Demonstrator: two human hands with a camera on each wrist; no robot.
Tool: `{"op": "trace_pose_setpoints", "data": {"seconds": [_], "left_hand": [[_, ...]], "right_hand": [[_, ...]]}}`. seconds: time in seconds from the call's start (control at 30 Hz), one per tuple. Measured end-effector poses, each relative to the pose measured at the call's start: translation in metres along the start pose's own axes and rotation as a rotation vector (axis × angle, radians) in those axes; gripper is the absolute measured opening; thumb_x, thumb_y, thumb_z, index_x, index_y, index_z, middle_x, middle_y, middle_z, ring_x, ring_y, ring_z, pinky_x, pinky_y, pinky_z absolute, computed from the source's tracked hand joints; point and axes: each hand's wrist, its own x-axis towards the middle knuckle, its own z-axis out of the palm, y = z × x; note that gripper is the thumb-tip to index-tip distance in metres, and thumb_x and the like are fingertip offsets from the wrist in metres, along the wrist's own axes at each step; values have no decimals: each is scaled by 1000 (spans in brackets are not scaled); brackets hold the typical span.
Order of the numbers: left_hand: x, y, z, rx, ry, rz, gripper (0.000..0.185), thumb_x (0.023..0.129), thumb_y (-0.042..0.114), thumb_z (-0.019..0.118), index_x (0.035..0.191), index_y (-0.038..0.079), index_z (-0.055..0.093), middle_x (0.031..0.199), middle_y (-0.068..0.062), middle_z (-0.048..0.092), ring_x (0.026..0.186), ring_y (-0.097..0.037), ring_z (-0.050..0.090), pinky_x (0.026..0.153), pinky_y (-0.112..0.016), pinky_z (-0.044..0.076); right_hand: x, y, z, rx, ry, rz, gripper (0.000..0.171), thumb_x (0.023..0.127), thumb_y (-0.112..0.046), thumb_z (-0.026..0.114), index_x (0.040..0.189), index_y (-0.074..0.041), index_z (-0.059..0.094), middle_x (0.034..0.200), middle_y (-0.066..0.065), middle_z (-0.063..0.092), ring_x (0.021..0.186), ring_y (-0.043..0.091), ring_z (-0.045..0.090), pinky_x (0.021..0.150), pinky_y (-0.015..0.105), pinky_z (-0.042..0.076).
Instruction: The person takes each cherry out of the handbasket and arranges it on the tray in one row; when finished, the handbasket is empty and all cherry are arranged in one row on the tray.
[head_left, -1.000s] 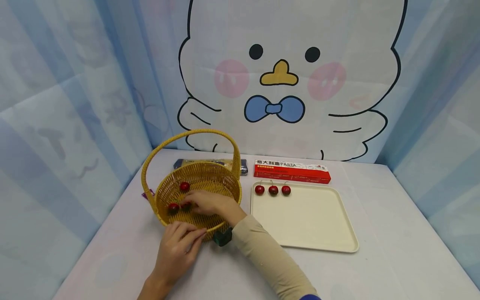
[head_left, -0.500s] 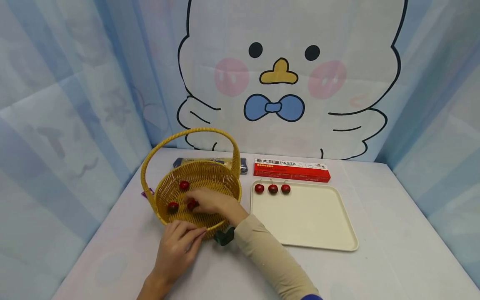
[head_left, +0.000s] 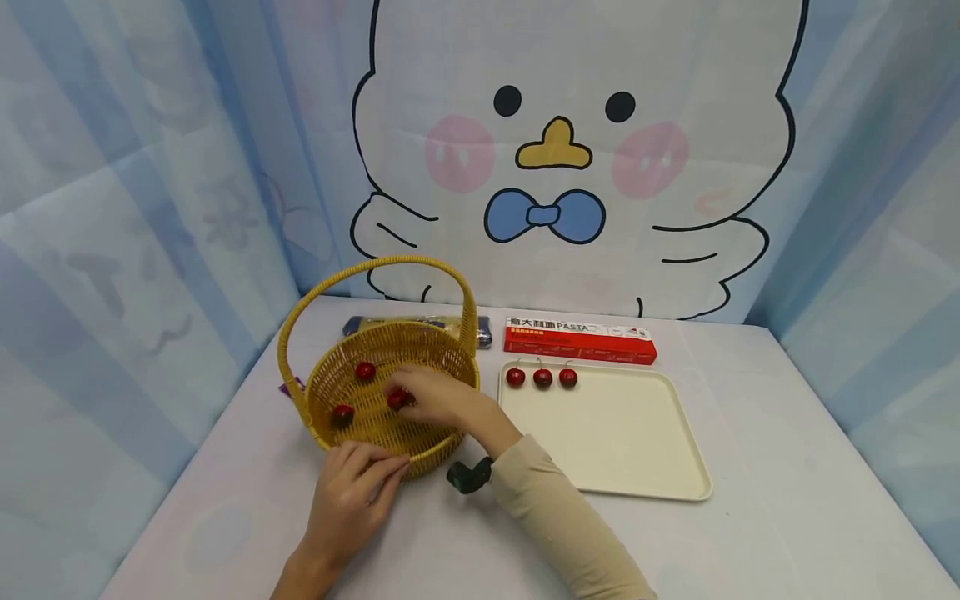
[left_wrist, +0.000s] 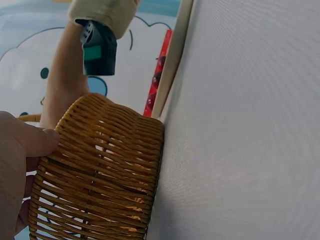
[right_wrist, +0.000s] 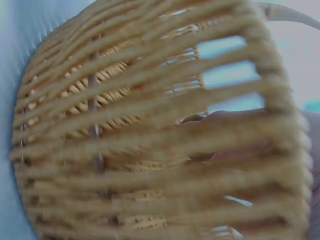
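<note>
A yellow woven basket [head_left: 435,454] with a tall arched handle stands at the left in the head view. My left hand [head_left: 352,492] grips its near rim, and the left wrist view shows the thumb outside the wicker wall [left_wrist: 110,165]. Inside the basket my right hand [head_left: 435,396] pinches a dark red cherry [head_left: 397,400]. Two more cherries lie in there, one toward the back [head_left: 365,372] and one at the left [head_left: 342,416]. In the right wrist view the wicker [right_wrist: 150,145] hides most of the right hand.
Right of the basket is a cream tray [head_left: 615,433] with three stemmed cherries [head_left: 543,379] in a row at its back left. A red pasta box [head_left: 581,343] lies behind it. A packet [head_left: 483,333] lies behind the basket, and something purple [head_left: 291,388] peeks out at its left.
My right hand has shifted right and slightly back inside the basket, and the pinched cherry has moved along with it. The left hand has stayed on the rim.
</note>
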Motion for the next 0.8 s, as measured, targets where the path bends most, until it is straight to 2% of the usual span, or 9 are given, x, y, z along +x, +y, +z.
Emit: {"op": "trace_pose_setpoints", "data": {"seconds": [0.2,0.4,0.5,0.6,0.7,0.8], "left_hand": [[0,0,1,-19,28,28,35,102,32,59,87,8,80,83,0,67,79,-17,56,77,-29,38],[-1,-2,1,-20,4,13,13,89,18,73,87,7,80,83,0,67,80,-17,56,79,-29,38],[-1,-1,2,-22,1,10,9,86,15,76,87,7,80,83,0,68,80,-17,57,79,-29,38],[-1,-1,2,-29,11,10,16,91,20,73,86,7,80,83,0,68,79,-17,57,78,-29,38],[0,0,2,-33,30,11,34,100,31,61,85,7,80,82,0,68,79,-17,57,78,-29,37],[1,2,3,-37,52,19,44,104,36,54,84,7,80,81,0,68,77,-17,57,77,-30,37]], "right_hand": [[-18,8,-12,32,70,18,31,95,-16,69,125,-13,65,122,1,62,110,12,60,96,26,51],[-36,15,-23,82,143,36,30,94,-15,69,124,-12,65,123,1,62,111,13,59,98,28,51],[-45,18,-28,107,169,38,30,94,-14,69,124,-12,65,123,2,62,110,14,60,97,30,52],[-54,21,-32,122,196,50,30,94,-14,69,123,-12,65,120,3,62,104,14,60,92,30,53],[-64,24,-34,122,218,65,30,94,-15,69,123,-13,64,116,2,61,98,15,59,86,28,52],[-74,28,-36,121,247,74,30,93,-14,69,122,-14,65,113,0,60,94,16,58,81,27,52]]}}
